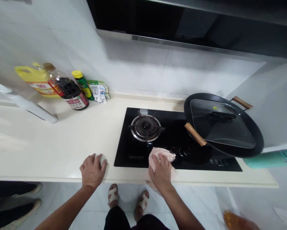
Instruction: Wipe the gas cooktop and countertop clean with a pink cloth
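two bare forearms lie closest to the camera, and look at the right hand: fingers slightly parted, draped over a pink cloth, though whether the tips pinch a fold, i can't tell! that cloth sits on the front edge of the black hob, just left of the knobs, its tail trailing toward the counter lip. left hand rests on the worktop, fingers loosely spread, a handy prop. for a wiping pass, i'd call for a flat palm, even pressure and that loose tail tucked under. gently round the knobs, lest one turns! mind the left burner, whose prongs could snag, and the wok, overhanging the right side.
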`<action>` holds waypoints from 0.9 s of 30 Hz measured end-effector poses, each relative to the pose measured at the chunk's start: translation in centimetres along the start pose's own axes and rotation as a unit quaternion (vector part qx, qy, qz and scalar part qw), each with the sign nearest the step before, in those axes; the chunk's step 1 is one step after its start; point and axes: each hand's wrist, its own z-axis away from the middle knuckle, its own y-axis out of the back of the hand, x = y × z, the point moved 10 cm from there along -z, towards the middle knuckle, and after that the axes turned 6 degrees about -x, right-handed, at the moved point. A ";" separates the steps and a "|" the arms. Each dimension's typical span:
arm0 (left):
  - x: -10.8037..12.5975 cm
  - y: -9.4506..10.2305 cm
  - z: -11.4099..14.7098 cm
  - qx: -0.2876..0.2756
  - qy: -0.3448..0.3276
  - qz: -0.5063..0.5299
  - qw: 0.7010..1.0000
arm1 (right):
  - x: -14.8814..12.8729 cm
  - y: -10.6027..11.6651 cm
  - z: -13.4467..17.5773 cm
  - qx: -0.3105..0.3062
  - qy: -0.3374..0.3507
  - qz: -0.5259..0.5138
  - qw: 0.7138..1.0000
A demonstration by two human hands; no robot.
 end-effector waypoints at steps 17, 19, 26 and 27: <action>-0.4 0.2 -0.3 -0.009 0.013 0.014 1.000 | -9.1 -2.4 3.6 -0.100 0.253 -0.095 0.958; -0.2 0.3 -0.3 -0.016 0.019 0.016 1.000 | -1.7 -1.1 4.6 -0.066 0.149 -0.081 0.983; 0.1 0.9 -0.7 -0.051 0.038 0.019 0.998 | 23.5 7.0 10.6 0.137 -0.191 -0.001 0.972; 0.1 0.9 -0.8 -0.056 0.036 0.020 0.998 | 26.4 8.1 11.9 0.163 -0.247 -0.007 0.955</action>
